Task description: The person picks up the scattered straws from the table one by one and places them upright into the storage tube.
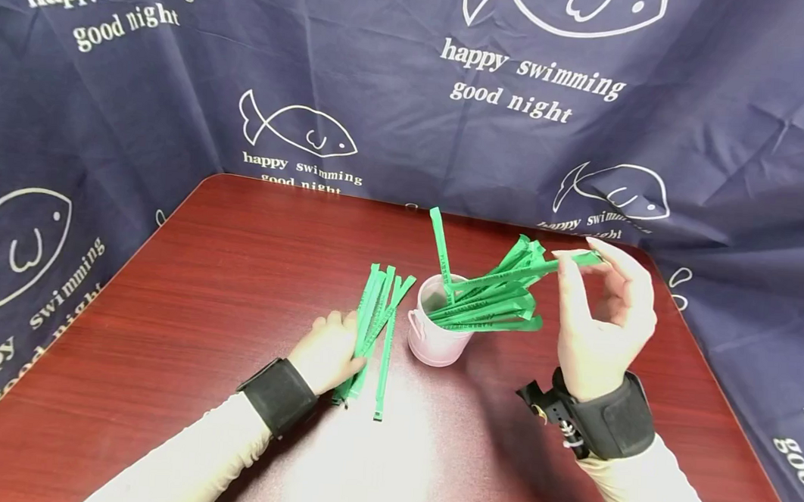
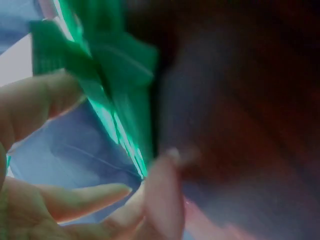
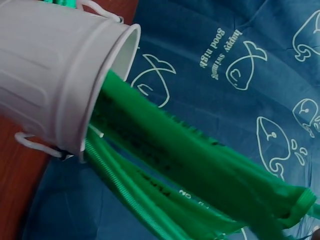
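Note:
A small pale pink bucket [image 1: 432, 350] stands on the table, with several slim green wrapped straws [image 1: 488, 308] leaning out of it, mostly rightward. Printed text runs along their flat sleeves. My right hand [image 1: 606, 315] pinches the outer end of one wrapped straw between thumb and fingers; its other end reaches the bucket's mouth. In the right wrist view, green sleeves [image 3: 165, 135] come out past the bucket's rim. Left of the bucket, my left hand [image 1: 328, 353] grips a loose bundle of green wrapped straws [image 1: 370, 310] lying on the table. The left wrist view is blurred and dark.
One wrapped straw [image 1: 385, 364] lies slightly apart, between the bundle and the bucket. A single wrapped straw [image 1: 439, 241] stands nearly upright in the bucket. The reddish wooden table [image 1: 238, 257] meets a dark blue printed curtain [image 1: 397, 91] behind it.

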`<move>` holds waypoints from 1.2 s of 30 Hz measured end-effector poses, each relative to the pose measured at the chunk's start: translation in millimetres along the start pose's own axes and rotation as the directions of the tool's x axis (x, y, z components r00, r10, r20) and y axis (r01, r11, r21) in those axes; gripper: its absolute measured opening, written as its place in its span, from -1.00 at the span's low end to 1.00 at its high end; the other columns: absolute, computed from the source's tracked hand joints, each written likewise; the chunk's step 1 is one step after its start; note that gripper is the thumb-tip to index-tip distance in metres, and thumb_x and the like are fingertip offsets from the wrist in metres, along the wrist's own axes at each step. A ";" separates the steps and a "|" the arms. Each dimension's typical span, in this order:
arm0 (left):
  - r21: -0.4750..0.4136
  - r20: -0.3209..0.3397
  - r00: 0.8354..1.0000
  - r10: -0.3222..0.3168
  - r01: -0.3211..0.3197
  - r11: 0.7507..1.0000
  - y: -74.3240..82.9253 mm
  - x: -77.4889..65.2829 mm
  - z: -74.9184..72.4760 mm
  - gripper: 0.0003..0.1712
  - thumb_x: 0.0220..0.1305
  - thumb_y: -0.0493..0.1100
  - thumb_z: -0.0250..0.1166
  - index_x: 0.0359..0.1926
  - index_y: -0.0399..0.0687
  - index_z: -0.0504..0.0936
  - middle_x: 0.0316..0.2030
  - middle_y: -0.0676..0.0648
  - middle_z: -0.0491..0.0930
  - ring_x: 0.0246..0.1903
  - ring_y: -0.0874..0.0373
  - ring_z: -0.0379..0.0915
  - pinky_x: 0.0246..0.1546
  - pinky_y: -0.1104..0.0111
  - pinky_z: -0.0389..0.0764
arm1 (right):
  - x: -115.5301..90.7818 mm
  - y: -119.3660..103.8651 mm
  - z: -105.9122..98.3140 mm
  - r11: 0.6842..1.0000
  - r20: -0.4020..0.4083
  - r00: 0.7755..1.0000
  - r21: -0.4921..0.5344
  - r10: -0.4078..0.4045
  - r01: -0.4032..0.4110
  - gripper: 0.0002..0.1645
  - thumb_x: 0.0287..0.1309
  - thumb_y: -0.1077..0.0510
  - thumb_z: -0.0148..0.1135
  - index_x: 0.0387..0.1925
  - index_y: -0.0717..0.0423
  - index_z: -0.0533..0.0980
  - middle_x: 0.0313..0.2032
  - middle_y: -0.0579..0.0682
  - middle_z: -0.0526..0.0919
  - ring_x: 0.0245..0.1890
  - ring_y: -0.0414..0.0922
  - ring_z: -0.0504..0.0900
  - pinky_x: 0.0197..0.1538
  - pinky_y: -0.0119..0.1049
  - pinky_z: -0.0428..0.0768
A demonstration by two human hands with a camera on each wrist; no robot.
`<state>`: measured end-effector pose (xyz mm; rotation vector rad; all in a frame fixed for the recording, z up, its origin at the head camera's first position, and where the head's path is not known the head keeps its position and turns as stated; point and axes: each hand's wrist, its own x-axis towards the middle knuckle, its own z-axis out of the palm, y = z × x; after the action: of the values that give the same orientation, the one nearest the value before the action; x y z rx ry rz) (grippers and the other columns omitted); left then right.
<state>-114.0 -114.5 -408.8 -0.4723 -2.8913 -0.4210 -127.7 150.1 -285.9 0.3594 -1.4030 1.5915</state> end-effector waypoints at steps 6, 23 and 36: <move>-0.046 0.032 0.999 0.012 -0.010 0.999 -10.4 1.9 -4.3 -0.75 -0.10 -0.32 0.40 -0.42 -0.29 0.48 -0.54 -0.17 0.44 -0.53 -0.07 0.49 -0.52 0.10 0.58 | -2.6 7.5 -4.9 0.972 0.121 0.992 -0.233 0.017 0.011 -0.66 0.02 0.43 0.35 -0.09 0.43 0.59 -0.45 -0.37 0.67 -0.39 -0.36 0.62 -0.16 -0.49 0.49; -0.045 0.012 1.000 -0.022 0.023 0.999 -22.3 4.9 -12.0 -0.62 -0.05 -0.30 0.37 -0.76 -0.06 0.33 -0.76 -0.06 0.42 -0.73 0.09 0.31 -0.68 0.16 0.45 | -13.2 23.1 -9.6 0.864 0.384 0.913 -0.496 0.134 0.082 -0.71 0.17 0.26 0.34 -0.04 0.15 0.64 -0.39 0.12 0.74 -0.32 -0.52 0.52 -0.23 -0.51 0.33; -0.108 -0.051 0.996 -0.073 0.067 0.992 -33.2 8.5 -24.5 -0.89 0.01 -0.35 0.34 -0.58 -0.19 0.59 -0.60 -0.15 0.61 -0.55 -0.04 0.59 -0.47 0.10 0.60 | -6.2 8.8 -6.6 0.908 0.311 0.949 -0.411 0.051 0.086 -0.62 0.10 0.34 0.34 0.01 0.17 0.64 -0.10 0.06 0.73 -0.03 -0.33 0.60 0.13 -0.44 0.41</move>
<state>-129.8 -149.7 -392.0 -0.3694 -2.8498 -0.5922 -129.2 154.1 -297.8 0.3754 -1.9375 1.2027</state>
